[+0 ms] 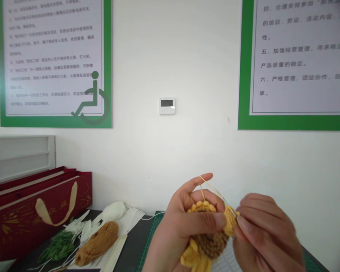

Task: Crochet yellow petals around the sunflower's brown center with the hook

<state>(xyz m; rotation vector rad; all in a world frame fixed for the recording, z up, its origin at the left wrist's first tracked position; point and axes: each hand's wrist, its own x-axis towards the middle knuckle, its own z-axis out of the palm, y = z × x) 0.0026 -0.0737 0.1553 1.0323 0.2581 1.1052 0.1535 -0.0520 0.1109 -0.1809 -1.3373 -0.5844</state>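
My left hand [184, 215] pinches a crocheted piece [212, 243] with a brown round middle and yellow petal-like edges. Yellow yarn [203, 191] loops over my raised left index finger and runs down to the work. In my right hand [268, 230] is a thin metal crochet hook [226, 203], gripped between thumb and fingers. Its shaft passes by the yellow stitches at the piece's right edge, close to my left fingertips. Part of the crochet is hidden behind my left thumb.
At left on the dark table lie a brown yarn skein [98, 243], green yarn [58, 245] and white yarn [113, 211] on papers. Dark red gift bags [45, 207] stand behind them. A green cutting mat [149, 241] lies under my hands, before a white wall.
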